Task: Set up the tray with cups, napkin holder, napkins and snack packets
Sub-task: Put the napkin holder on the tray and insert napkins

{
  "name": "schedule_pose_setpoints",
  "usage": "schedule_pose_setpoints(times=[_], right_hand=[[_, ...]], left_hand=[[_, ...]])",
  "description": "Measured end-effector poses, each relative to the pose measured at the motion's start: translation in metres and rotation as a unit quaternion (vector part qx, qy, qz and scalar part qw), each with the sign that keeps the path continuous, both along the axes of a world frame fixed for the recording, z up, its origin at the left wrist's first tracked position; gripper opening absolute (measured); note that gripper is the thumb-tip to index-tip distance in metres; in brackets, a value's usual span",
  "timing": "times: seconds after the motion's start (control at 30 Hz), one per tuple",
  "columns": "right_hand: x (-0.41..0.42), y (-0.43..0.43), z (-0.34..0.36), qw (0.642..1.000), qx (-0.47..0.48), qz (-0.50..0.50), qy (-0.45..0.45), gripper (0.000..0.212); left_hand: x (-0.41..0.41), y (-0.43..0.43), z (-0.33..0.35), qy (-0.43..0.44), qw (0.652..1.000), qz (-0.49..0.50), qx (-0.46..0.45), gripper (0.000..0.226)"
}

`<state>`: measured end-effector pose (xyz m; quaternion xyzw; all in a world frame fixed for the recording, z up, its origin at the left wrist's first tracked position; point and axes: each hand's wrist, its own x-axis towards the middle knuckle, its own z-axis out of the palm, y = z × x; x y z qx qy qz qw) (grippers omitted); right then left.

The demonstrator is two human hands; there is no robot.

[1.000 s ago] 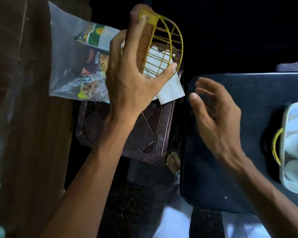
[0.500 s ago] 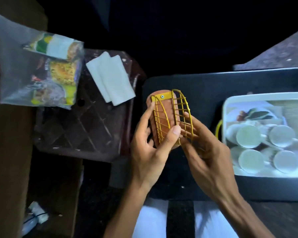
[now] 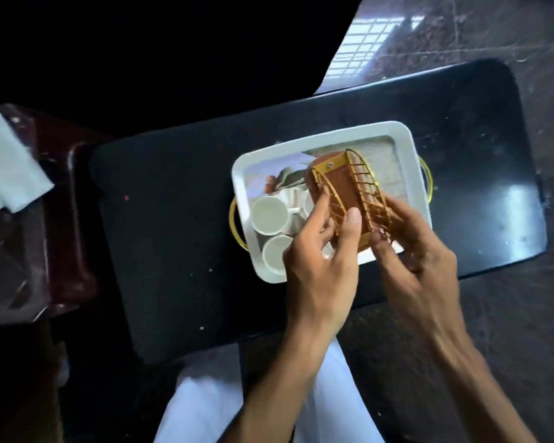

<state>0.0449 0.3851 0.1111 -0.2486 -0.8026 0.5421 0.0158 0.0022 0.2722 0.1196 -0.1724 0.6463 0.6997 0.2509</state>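
Black table, white tray on it. Napkin holder gripped above tray by left hand and right hand, fingers curled closed around gold wire sides.

Left hand and right hand side by side, fingers curled in grip

Glossy black table, gold-wire napkin holder
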Motion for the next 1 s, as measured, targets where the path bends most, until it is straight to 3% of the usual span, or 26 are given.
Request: schedule_pose_setpoints(times=[0.13,0.27,0.43,0.57,1.0], right_hand=[[0.009,0.066,-0.013,0.998,-0.054,-0.035,-0.010,0.041],[0.010,0.105,-0.043,0.991,-0.100,-0.081,-0.045,0.029],[0.008,0.121,-0.077,0.988,-0.100,-0.087,-0.078,0.031],[0.007,0.124,-0.095,0.987,-0.110,-0.076,-0.094,0.032],[0.000,0.117,-0.094,0.991,-0.020,-0.031,-0.127,0.031]], left_hand=[[-0.002,0.059,-0.012,-0.045,0.997,-0.058,0.040,0.052],[-0.006,0.101,-0.037,-0.087,0.991,-0.096,0.024,0.056],[-0.012,0.125,-0.063,-0.116,0.987,-0.107,-0.024,0.070],[-0.012,0.128,-0.080,-0.125,0.988,-0.088,-0.036,0.069],[-0.016,0.115,-0.093,-0.127,0.980,-0.135,-0.069,0.054]])
